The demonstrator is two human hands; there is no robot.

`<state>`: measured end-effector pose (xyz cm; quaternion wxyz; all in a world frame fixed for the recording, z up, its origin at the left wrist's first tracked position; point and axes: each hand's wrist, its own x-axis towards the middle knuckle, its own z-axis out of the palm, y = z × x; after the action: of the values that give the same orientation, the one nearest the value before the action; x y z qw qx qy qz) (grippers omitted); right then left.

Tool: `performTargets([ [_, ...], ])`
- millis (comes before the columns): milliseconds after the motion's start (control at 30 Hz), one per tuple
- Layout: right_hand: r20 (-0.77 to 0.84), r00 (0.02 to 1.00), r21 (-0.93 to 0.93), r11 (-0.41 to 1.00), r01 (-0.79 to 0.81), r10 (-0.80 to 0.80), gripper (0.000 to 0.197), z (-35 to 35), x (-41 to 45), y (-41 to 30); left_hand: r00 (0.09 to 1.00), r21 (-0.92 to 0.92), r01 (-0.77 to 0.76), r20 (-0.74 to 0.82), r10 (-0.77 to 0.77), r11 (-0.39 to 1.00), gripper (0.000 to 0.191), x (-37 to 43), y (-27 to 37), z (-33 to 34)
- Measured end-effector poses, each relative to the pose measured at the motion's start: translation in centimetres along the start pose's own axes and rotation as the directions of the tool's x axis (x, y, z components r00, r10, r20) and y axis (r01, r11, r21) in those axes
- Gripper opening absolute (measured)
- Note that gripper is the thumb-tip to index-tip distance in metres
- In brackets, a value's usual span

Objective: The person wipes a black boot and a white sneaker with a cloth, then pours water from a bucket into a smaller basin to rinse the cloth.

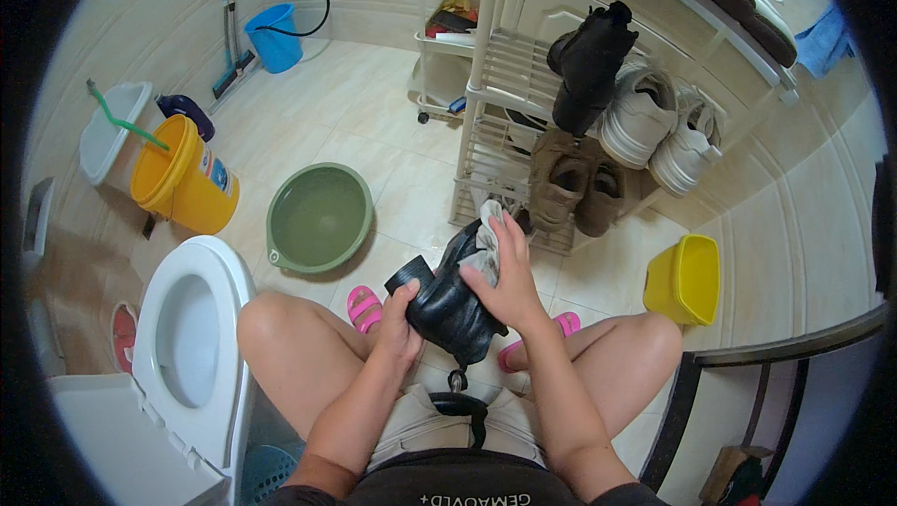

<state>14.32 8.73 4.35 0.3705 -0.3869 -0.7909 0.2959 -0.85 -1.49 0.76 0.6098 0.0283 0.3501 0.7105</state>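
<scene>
Between my knees a black leather boot (455, 317) is held up off the floor, tilted with its heel toward the left. My left hand (403, 324) grips it by the heel, thumb on the heel's side. A light grey cloth (486, 254) lies under the fingers and palm of my right hand (510, 278), pressed against the boot's upper. Part of the cloth sticks out past my fingertips. The boot's far end is partly hidden by the cloth and hand. Beyond my left hand a green basin (319, 219) holding water stands on the tiles.
To the left are a toilet (193, 338) with its lid raised and a yellow bucket (203, 183). Ahead, a shoe rack (504, 134) carries a black boot (592, 71), brown shoes (560, 187) and white sneakers (641, 117). A yellow bin (680, 282) stands at right.
</scene>
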Motion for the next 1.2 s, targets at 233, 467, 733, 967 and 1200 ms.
performTargets([
  [233, -0.036, 0.987, 0.033, 0.987, 0.158, -0.157, 0.029, 0.7, -2.5, -2.4, 1.000, 0.060, 0.005, 0.022, -0.006, 0.998, 0.043, 0.9, -1.2, -0.4],
  [467, -0.065, 0.990, -0.143, 0.983, 0.111, -0.121, 0.030, 3.5, -1.9, -3.9, 0.997, 0.260, -0.075, 0.027, 0.070, 0.963, 0.051, 1.2, -2.2, -1.7],
  [733, -0.028, 0.986, -0.165, 0.973, 0.159, -0.166, 0.037, 3.6, -4.5, -5.6, 0.997, 0.246, -0.076, 0.035, 0.070, 0.966, 0.045, 0.7, -1.7, -1.3],
  [967, -0.112, 0.992, -0.151, 0.987, 0.047, -0.065, 0.028, 3.9, -2.2, -3.5, 0.996, 0.241, -0.079, -0.020, 0.086, 0.967, 0.042, 1.2, -1.7, -0.9],
  [1200, -0.061, 0.992, -0.011, 0.994, 0.112, -0.113, 0.031, 3.4, -3.9, -4.0, 0.998, 0.157, -0.009, -0.053, 0.018, 0.988, 0.038, 1.2, -0.8, -0.4],
])
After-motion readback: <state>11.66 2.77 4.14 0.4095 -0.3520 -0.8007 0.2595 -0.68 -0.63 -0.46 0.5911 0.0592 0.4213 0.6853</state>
